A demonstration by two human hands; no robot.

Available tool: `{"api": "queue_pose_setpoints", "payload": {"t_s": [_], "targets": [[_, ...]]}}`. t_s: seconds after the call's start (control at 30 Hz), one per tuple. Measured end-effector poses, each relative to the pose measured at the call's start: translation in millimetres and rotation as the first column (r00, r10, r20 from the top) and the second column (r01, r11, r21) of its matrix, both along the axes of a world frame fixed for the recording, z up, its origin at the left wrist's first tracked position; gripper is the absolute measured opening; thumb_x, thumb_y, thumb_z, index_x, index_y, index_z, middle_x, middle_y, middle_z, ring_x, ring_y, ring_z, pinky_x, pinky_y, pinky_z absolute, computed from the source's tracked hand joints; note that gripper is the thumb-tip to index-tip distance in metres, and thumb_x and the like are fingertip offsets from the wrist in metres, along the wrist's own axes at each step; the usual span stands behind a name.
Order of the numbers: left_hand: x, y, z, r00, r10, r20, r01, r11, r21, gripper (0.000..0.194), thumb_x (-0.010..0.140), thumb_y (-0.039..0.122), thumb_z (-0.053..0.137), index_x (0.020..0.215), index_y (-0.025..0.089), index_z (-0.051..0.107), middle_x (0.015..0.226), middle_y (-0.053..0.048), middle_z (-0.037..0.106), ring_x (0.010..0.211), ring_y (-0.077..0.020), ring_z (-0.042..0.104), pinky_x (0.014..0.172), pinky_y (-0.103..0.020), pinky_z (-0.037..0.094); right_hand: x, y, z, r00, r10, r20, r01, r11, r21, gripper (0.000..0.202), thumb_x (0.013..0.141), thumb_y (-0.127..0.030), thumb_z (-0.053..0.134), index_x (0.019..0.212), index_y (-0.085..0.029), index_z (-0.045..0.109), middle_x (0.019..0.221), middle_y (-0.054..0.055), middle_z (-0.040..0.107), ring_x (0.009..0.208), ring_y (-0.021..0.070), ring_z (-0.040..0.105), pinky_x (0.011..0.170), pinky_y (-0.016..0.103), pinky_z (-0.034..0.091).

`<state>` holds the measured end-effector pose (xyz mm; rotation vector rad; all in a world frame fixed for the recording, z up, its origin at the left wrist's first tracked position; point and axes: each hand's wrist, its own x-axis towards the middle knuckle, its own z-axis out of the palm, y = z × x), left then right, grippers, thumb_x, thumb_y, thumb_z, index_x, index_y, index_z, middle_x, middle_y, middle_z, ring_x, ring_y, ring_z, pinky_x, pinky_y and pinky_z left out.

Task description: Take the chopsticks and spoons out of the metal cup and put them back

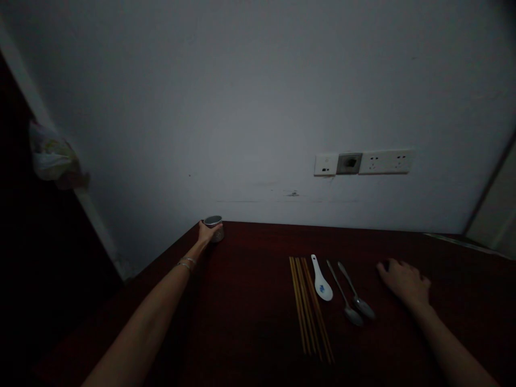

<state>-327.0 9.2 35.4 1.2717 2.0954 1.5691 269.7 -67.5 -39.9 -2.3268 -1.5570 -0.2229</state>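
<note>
At the table's far left corner, my left hand (207, 232) is wrapped round a grey metal cup (218, 235) with a dotted side, which stands upright. My right hand (406, 281) rests on the table at the right, palm down, fingers loosely bent and thumb apart, with nothing visible in it. Left of that hand lie two metal spoons (350, 313) (363, 307), nearly side by side. A white ceramic soup spoon (322, 285) with a blue mark is beside them. Several wooden chopsticks (308, 309) lie in a row left of the soup spoon.
The dark red table (242, 301) meets a pale wall (250, 107) at its back edge. Sockets and a switch plate (365, 163) are set in the wall. A plastic bag (52, 153) hangs at the left, beside a dark door-like surface. The light is dim.
</note>
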Motion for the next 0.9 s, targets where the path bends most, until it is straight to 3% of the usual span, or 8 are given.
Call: {"api": "queue_pose_setpoints", "payload": {"t_s": [0.37, 0.57, 0.73, 0.9], "targets": [[-0.5, -1.2, -3.6, 0.999, 0.021, -0.031, -0.019, 0.998, 0.052, 0.061, 0.053, 0.039, 0.076, 0.101, 0.013, 0.048, 0.107, -0.013, 0.058, 0.098, -0.0227, 0.056, 0.081, -0.032, 0.044, -1.6, -1.7, 1.8, 1.000, -0.004, 0.008, 0.004, 1.000, 0.016, 0.049, 0.081, -0.045, 0.028, 0.103, -0.013, 0.059, 0.110, 0.020, 0.054, 0.102, 0.0347, 0.048, 0.081, 0.050, 0.036], [12.7, 0.5, 7.6, 1.000, 0.021, -0.019, -0.019, 0.996, 0.084, 0.062, 0.052, 0.040, 0.077, 0.101, 0.011, 0.051, 0.104, -0.014, 0.060, 0.096, -0.0227, 0.057, 0.079, -0.032, 0.045, -3.3, -2.1, 5.1, 1.000, -0.007, 0.003, 0.007, 1.000, -0.008, 0.048, 0.081, -0.044, 0.029, 0.103, -0.012, 0.058, 0.108, 0.019, 0.054, 0.101, 0.0341, 0.049, 0.081, 0.049, 0.036], [47.8, 6.4, 31.2, 0.995, -0.100, 0.010, 0.098, 0.984, 0.146, 0.061, 0.051, 0.038, 0.077, 0.100, 0.011, 0.053, 0.104, -0.016, 0.060, 0.093, -0.0235, 0.058, 0.078, -0.032, 0.046, -6.2, -4.5, 5.6, 1.000, -0.012, 0.009, 0.012, 1.000, 0.021, 0.046, 0.082, -0.042, 0.030, 0.105, -0.013, 0.057, 0.106, 0.018, 0.055, 0.100, 0.0328, 0.049, 0.081, 0.048, 0.035], [109.8, 16.6, 48.4, 0.941, -0.336, 0.043, 0.318, 0.920, 0.228, 0.061, 0.050, 0.033, 0.079, 0.100, 0.011, 0.052, 0.105, -0.015, 0.060, 0.094, -0.0215, 0.058, 0.081, -0.031, 0.045, -8.5, -6.7, 7.1, 0.999, -0.018, 0.026, 0.017, 0.999, 0.030, 0.043, 0.082, -0.040, 0.032, 0.104, -0.012, 0.057, 0.104, 0.018, 0.055, 0.099, 0.0326, 0.049, 0.080, 0.047, 0.035]]}}
